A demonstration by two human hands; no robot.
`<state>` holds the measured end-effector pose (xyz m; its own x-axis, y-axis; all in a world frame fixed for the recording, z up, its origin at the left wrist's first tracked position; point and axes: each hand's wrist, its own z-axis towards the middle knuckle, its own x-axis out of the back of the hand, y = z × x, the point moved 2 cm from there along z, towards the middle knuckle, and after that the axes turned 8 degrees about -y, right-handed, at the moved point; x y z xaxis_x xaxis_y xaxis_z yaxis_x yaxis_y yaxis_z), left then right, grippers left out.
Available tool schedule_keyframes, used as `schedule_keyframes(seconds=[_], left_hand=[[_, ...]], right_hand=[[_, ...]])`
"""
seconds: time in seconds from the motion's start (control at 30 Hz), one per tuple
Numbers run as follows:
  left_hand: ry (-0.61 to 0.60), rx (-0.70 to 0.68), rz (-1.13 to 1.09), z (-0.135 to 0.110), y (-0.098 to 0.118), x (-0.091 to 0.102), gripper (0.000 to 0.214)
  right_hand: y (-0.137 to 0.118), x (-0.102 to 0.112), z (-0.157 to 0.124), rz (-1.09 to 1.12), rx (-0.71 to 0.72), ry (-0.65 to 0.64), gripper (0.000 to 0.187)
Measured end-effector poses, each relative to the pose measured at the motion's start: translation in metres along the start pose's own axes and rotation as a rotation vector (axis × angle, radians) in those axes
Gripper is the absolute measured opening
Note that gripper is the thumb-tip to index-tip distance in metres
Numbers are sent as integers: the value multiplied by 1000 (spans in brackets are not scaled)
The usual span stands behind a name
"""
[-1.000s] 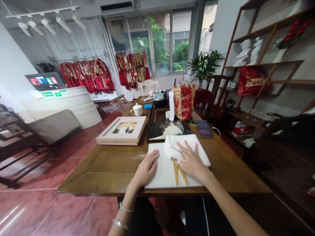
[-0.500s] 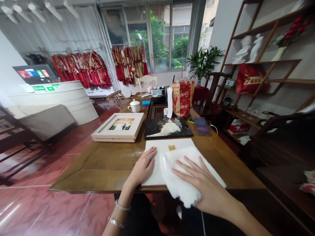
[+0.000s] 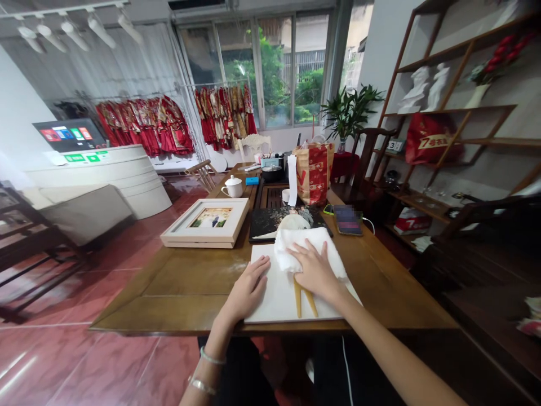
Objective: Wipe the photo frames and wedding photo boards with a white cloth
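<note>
A white board with a yellowish forked stand piece lies flat at the near edge of the wooden table. My left hand rests flat on the board's left edge, fingers stretched out. My right hand presses a white cloth onto the far part of the board, fingers spread over the cloth. The cloth overlaps the near edge of a dark photo print.
A white framed photo lies left of the dark print. A phone on a cable sits to the right. Behind stand a white teapot, a red paper bag and a tea tray. Wooden shelves line the right wall.
My right hand has pushed the cloth from the board's near edge back to its far part, uncovering the yellowish stand piece. My left hand has stayed on the board's left edge.
</note>
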<state>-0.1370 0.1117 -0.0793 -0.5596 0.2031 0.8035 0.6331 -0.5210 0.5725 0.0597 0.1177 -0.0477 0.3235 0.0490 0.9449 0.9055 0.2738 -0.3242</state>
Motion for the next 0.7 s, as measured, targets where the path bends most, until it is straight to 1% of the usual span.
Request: schedule_keyframes(seconds=[0.1,0.27,0.33,0.4,0.43,0.5,0.6,0.7], left_hand=[[0,5,4,1,0,0,41],[1,5,-2,1,0,0,41],[6,-9,-10,1,0,0,42],[18,-20,-15,1,0,0,44],[21,-22,-16,0,0,0,43],[21,-20,-17,0,-1,-1,42],[21,-14,-21,0,0,-1,40],[21,-11,-13,0,1,0,40]], right_hand=[[-6,-1,-23,-28,124,-48,69],[-14,8,-85,19,318,-200,85],[-16,12,-107,67,340,-229,85],[-16,15,-117,132,302,-229,82],[-14,15,-117,165,266,-221,81],[-7,16,-107,218,183,-197,80],[9,15,-72,211,51,-142,75],[20,13,-31,113,-65,-109,68]])
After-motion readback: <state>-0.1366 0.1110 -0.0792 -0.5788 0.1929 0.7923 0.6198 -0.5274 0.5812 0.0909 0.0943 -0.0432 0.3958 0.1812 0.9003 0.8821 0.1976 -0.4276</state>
